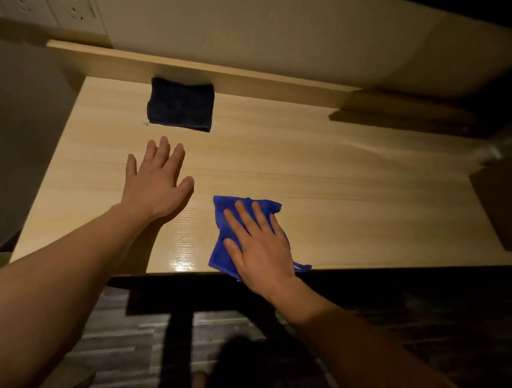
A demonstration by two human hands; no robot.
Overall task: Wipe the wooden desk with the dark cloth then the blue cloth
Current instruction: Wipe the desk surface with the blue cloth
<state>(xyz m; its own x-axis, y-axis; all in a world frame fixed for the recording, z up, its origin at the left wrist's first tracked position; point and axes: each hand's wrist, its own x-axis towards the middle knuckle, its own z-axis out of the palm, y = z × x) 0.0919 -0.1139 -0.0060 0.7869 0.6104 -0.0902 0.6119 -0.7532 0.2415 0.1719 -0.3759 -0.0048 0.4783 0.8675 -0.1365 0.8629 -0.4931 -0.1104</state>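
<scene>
The light wooden desk (321, 166) fills the middle of the view. A dark cloth (181, 104), folded square, lies at the back of the desk against the raised rear ledge. My left hand (156, 181) is flat and spread over the desk, just in front of the dark cloth and apart from it, holding nothing. A crumpled blue cloth (221, 225) lies near the desk's front edge. My right hand (260, 244) presses flat on top of the blue cloth, fingers slightly apart, covering most of it.
A wooden ledge (242, 76) runs along the back under a pale wall with sockets (76, 10). Dark objects (504, 204) sit in shadow at the desk's right end. A dark floor (137, 333) shows below the front edge.
</scene>
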